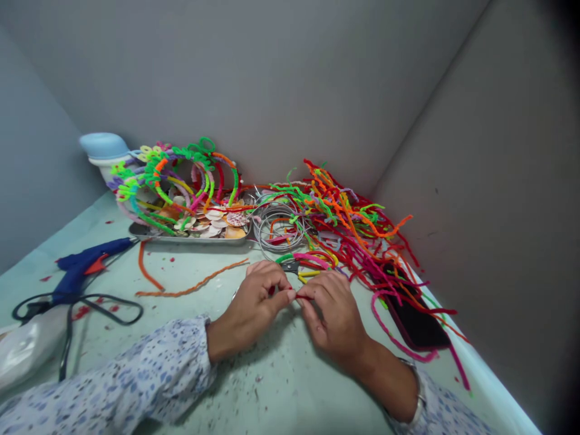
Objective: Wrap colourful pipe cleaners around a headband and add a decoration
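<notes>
Item: red pipe cleaner (pixel 304 296), a short length visible, the rest hidden by the grip. Location: above the near-middle of the desk (pixel 281 393), between the two hands, in front of the scissors (pixel 292 266) and coiled wire (pixel 277 248).

Handling, as judged: very light, fuzzy and soft outside, with a thin bendable core; little slip, not fragile, likely to keep a bend. Best hold: a fingertip pinch close to the point being worked, one hand either side.

Left hand (pixel 260 302): thumb and forefinger narrowed in a pinch on the red strand. Right hand (pixel 333 314): thumb and forefinger likewise closed on it, just beside the left fingertips. Strand relative to fingers: at the tips, running between both pinches.
</notes>
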Demonstrator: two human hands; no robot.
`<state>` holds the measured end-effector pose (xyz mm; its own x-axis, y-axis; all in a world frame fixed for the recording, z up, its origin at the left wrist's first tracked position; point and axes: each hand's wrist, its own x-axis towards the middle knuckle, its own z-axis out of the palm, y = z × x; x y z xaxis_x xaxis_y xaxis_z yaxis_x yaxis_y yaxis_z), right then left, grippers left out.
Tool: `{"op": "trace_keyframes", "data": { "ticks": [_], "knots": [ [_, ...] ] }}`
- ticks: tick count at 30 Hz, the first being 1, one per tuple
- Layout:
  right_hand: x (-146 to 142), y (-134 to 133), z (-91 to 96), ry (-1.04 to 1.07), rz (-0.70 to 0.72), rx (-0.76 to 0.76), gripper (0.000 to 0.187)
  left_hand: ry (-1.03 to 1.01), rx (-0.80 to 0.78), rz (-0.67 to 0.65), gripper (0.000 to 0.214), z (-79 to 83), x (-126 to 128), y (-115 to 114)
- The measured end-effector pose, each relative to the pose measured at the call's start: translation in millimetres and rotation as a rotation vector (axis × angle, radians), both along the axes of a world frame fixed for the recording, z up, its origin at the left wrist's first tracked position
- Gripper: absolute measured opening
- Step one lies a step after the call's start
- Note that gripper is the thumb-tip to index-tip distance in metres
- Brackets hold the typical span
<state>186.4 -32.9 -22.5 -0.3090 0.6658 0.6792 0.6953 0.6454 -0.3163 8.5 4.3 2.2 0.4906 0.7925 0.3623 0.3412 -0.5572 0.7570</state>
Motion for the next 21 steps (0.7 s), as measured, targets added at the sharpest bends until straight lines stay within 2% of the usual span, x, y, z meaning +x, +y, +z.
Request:
{"op": "trace_keyframes", "data": {
  "ticks": [3, 6, 10, 13, 17, 21],
  "knots": [
    [0.3, 0.7, -0.5, -0.008, -0.001, -0.011, 0.011, 0.001, -0.042, 0.009, 0.020, -1.1, 0.9, 0.6],
    [1.0, 1.3, -1.4, 0.014, -0.006, -0.012, 0.010, 0.050, 0.005, 0.033, 0.020, -0.5, 2.5, -0.9],
    [1.7, 1.1, -1.6, 0.067, -0.033, -0.025, 0.009, 0.080, 0.191, 0.113, 0.006, 0.6, 2.4, -5.2],
    [1.6, 0.7, -1.3, 0.092, -0.062, -0.039, 0.008, 0.068, 0.389, 0.188, 0.012, -0.1, -0.5, -8.2],
    [1.4, 0.5, -1.4, 0.105, -0.078, -0.041, 0.006, 0.127, 0.610, 0.165, 0.009, -1.1, -3.8, -9.9],
    [1.3, 0.4, -1.9, 0.108, -0.076, -0.047, 0.006, 0.162, 0.692, 0.159, 0.014, 0.5, -3.9, -8.6]
  ]
}}
